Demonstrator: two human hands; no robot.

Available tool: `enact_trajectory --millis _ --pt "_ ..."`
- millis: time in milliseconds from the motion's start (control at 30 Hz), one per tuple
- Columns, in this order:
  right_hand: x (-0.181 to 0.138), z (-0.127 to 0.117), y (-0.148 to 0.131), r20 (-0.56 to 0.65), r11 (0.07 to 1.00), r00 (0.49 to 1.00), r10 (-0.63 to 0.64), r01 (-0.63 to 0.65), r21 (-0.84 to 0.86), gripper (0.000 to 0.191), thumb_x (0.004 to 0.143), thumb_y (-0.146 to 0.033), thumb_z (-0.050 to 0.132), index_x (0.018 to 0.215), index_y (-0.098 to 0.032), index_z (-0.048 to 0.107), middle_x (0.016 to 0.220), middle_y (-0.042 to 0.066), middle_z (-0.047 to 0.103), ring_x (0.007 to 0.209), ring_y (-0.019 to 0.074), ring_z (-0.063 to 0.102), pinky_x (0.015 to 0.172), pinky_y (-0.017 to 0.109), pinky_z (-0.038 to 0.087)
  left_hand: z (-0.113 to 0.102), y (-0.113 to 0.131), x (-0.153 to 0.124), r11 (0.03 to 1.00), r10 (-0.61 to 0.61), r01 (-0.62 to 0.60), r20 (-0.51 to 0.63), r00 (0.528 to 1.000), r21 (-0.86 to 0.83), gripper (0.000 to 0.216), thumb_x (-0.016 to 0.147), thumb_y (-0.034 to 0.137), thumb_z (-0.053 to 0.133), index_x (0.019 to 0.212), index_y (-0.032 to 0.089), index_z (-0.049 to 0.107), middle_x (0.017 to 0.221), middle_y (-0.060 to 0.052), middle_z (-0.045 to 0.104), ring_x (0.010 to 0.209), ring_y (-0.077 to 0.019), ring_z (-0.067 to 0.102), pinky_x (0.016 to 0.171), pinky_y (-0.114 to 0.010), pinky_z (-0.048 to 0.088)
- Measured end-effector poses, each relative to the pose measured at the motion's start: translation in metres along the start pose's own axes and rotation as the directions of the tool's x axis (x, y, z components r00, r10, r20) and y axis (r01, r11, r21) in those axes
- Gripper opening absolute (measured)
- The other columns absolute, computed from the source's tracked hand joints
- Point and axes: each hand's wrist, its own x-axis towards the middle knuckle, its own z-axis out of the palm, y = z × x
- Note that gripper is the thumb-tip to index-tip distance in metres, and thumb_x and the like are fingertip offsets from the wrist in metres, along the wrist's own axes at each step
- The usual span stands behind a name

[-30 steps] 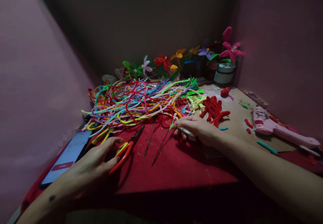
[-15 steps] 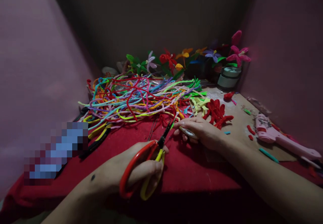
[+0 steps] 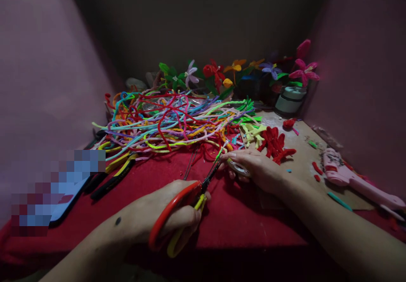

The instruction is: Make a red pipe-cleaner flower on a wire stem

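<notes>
The left hand (image 3: 165,220), low in the centre of the frame, is closed around one pair of scissors (image 3: 187,208). Its fingers go through the two handle loops, one red and one yellow. The dark blades lie nearly together and point up and right. Their tips are just beside the fingertips of the right hand (image 3: 255,167).

The right hand lies palm down at centre right, with its fingers curled over one pale ring (image 3: 237,168) that looks like a roll of tape. A thin wire with a green tip (image 3: 218,155) runs between the blades and those fingertips. Whether the hand pinches it cannot be told.

Two more bare wires (image 3: 189,165) lie side by side on the red cloth (image 3: 247,218), just left of the blades. Behind them spreads one large tangle of many-coloured pipe cleaners (image 3: 171,123). To its right are two small heaps of cut pieces, one pale yellow (image 3: 253,131) and one red (image 3: 276,144).

About seven pipe-cleaner flowers (image 3: 215,70) stand along the back wall in dim light. One pink glue gun (image 3: 349,179) lies at the right edge. One phone (image 3: 68,197) lies at lower left, its screen blurred.
</notes>
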Motion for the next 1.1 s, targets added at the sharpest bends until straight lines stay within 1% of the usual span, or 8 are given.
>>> enact_trajectory --millis 67,133,400,567,733,900,1000,1100 --pt "0.0 0.0 -0.001 0.003 1.0 1.0 0.001 -0.001 0.008 0.029 0.075 -0.037 0.054 0.084 -0.013 0.067 0.06 0.004 0.061 0.044 0.0074 0.046 0.037 0.019 0.027 -0.001 0.0 -0.001 1.0 -0.001 0.002 0.019 1.0 -0.028 0.017 0.077 0.021 0.045 0.085 0.017 0.06 0.065 -0.001 0.058 0.055 -0.0123 0.051 0.049 -0.019 0.038" --pt "0.0 0.001 -0.001 0.011 1.0 1.0 -0.001 0.001 0.015 0.028 0.075 -0.036 0.055 0.084 -0.013 0.067 0.06 0.004 0.061 0.045 0.0075 0.046 0.038 0.019 0.027 -0.001 -0.001 0.0 1.0 0.008 -0.008 -0.006 1.0 -0.013 0.017 0.076 0.022 0.047 0.085 0.017 0.06 0.066 0.0 0.058 0.055 -0.0124 0.051 0.048 -0.019 0.038" --pt "-0.002 -0.001 0.001 0.05 0.998 0.999 -0.01 0.014 -0.064 0.036 0.078 -0.043 0.052 0.077 -0.01 0.067 0.054 0.002 0.055 0.042 0.0067 0.039 0.039 0.02 0.024 0.006 0.002 0.013 0.991 0.088 -0.074 -0.129 0.988 0.108 0.009 0.076 0.022 0.047 0.07 0.017 0.05 0.059 0.003 0.05 0.052 -0.0093 0.044 0.045 -0.017 0.033" --pt "-0.004 0.0 0.001 -0.01 0.991 1.0 0.024 -0.025 -0.129 0.035 0.078 -0.045 0.051 0.067 -0.013 0.063 0.053 0.002 0.053 0.042 0.008 0.038 0.04 0.022 0.025 0.005 0.004 0.017 0.972 0.146 -0.127 -0.081 0.986 0.197 0.004 0.075 0.019 0.045 0.071 0.018 0.046 0.062 0.003 0.049 0.053 -0.0098 0.045 0.046 -0.018 0.033" --pt "-0.004 -0.001 0.004 0.016 0.992 1.0 0.022 -0.02 -0.122 0.034 0.079 -0.043 0.05 0.061 -0.015 0.061 0.053 0.002 0.052 0.043 0.0085 0.039 0.041 0.023 0.025 0.003 -0.001 0.021 0.947 0.206 -0.177 -0.082 0.975 0.268 0.008 0.077 0.021 0.047 0.07 0.018 0.044 0.066 0.003 0.048 0.056 -0.0099 0.046 0.049 -0.019 0.035" --pt "-0.004 0.0 0.003 -0.006 0.994 0.999 0.035 -0.036 -0.105 0.031 0.078 -0.041 0.051 0.064 -0.015 0.061 0.054 0.003 0.053 0.044 0.0089 0.039 0.041 0.023 0.025 0.001 -0.005 0.022 0.962 0.203 -0.187 -0.066 0.977 0.198 0.014 0.079 0.027 0.05 0.07 0.018 0.045 0.065 0.002 0.05 0.056 -0.0097 0.045 0.05 -0.02 0.036" --pt "-0.002 -0.001 0.004 -0.003 0.995 1.0 0.023 -0.023 -0.096 0.03 0.079 -0.041 0.051 0.07 -0.015 0.064 0.055 0.003 0.054 0.045 0.0089 0.039 0.04 0.022 0.026 -0.004 -0.005 0.02 0.975 0.205 -0.198 -0.064 0.977 0.096 0.015 0.079 0.026 0.05 0.067 0.017 0.047 0.064 0.002 0.049 0.056 -0.0088 0.045 0.052 -0.019 0.038" --pt "0.0 -0.003 0.006 -0.008 0.995 1.0 0.028 -0.029 -0.099 0.03 0.079 -0.04 0.05 0.078 -0.015 0.066 0.058 0.004 0.056 0.045 0.0093 0.043 0.04 0.021 0.027 -0.007 -0.008 0.018 0.985 0.169 -0.168 -0.002 0.986 -0.048 0.016 0.079 0.026 0.049 0.066 0.017 0.049 0.056 0.002 0.051 0.05 -0.0092 0.047 0.049 -0.02 0.039"
